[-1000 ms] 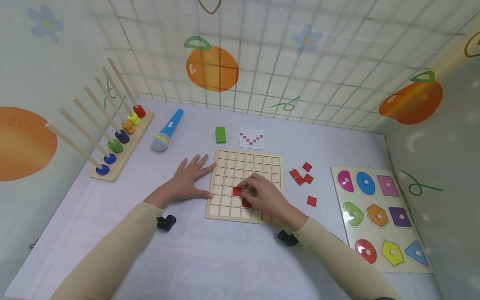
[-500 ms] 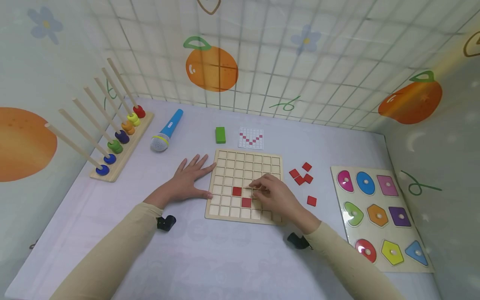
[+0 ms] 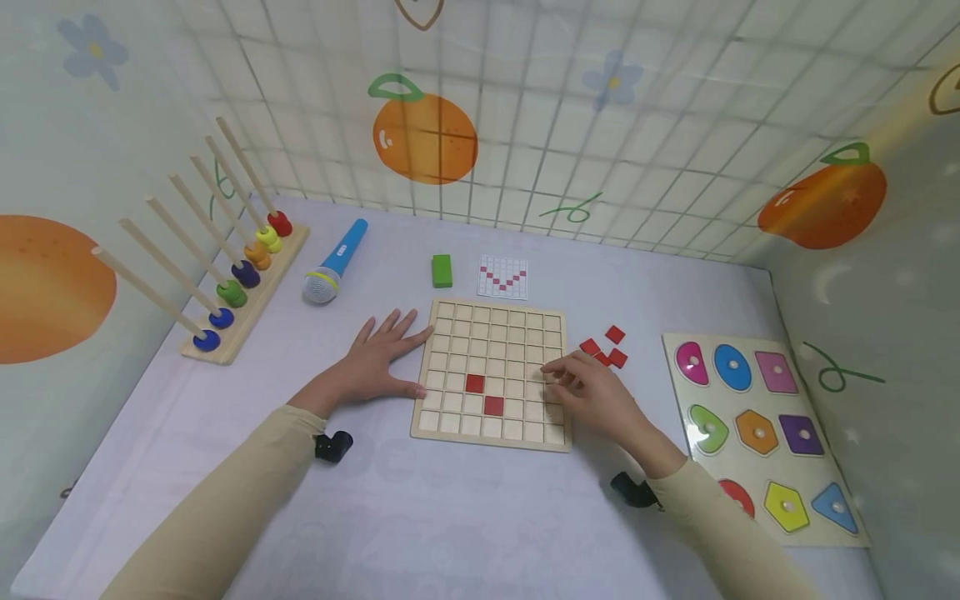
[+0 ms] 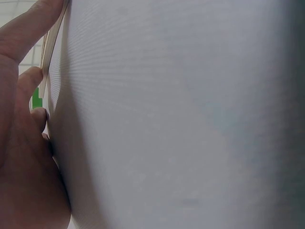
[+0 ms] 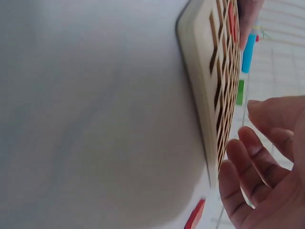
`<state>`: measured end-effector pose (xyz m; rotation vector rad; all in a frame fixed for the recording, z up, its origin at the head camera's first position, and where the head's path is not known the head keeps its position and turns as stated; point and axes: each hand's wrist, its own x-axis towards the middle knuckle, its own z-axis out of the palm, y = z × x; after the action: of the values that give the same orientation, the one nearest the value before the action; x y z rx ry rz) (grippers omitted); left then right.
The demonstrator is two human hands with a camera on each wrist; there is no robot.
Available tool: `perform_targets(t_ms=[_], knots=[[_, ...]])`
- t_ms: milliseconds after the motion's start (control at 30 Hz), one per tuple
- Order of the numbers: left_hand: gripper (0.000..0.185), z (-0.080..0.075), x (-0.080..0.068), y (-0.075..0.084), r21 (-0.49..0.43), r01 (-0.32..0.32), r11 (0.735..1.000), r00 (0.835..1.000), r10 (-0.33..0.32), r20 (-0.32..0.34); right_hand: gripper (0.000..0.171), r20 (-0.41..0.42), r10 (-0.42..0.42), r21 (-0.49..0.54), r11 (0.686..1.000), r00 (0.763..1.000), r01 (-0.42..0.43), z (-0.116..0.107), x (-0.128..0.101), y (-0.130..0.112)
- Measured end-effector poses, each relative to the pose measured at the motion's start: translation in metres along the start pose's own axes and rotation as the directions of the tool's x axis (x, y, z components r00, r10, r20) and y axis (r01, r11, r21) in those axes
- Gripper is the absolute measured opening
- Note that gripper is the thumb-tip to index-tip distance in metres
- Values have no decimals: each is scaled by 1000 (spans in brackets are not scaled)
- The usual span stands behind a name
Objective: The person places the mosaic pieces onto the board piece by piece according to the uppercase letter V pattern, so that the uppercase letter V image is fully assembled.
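A wooden grid board (image 3: 453,403) lies flat on the table, with one red square tile (image 3: 475,383) and another red tile (image 3: 493,406) set in its cells. My left hand (image 3: 375,358) rests on the table with fingers spread, thumb and index finger touching the board's left edge. Over the right edge of the board is my right hand (image 3: 596,396), fingers loosely bent and apart from the thumb (image 5: 274,112), holding nothing. Several loose red tiles (image 3: 615,334) lie just beyond it; one loose tile is hidden by the hand. A pattern card (image 3: 503,277) with a pink V of squares lies behind the board.
A green block (image 3: 442,271) sits left of the card. Further left are a blue toy microphone (image 3: 335,261) and a peg stand (image 3: 251,312) with coloured rings. A shape puzzle board (image 3: 738,454) occupies the right side. Patterned fabric walls (image 3: 510,108) enclose the table.
My right hand has moved right, away from the two red tiles in the grid, which now show fully. It covers the nearest loose tile. The left hand stays in place.
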<state>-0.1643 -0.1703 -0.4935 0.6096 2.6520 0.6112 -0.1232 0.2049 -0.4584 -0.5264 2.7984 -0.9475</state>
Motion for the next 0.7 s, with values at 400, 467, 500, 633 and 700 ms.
perform_targets(t_ms=[400,467,500,633,700], knots=[[107,-1,-1,1,-3,1,1000,1000,-1,-2,25,-33,63,-104,992,997,-67,-27,-19,39],[107,-1,-1,2,-4,1,1000,1000,-1,-2,25,-34,99,-113,988,995,-102,-31,-23,44],[106,-1,-1,2,-3,2,1000,1000,-2,-3,25,-34,113,-115,986,993,-116,-33,-25,46],[106,-1,-1,2,-2,4,1000,1000,-4,-4,25,-36,162,-133,977,986,-165,-40,-33,56],[106,-1,-1,2,-4,3,1000,1000,-3,-4,25,-33,178,-140,973,983,-181,-43,-37,61]])
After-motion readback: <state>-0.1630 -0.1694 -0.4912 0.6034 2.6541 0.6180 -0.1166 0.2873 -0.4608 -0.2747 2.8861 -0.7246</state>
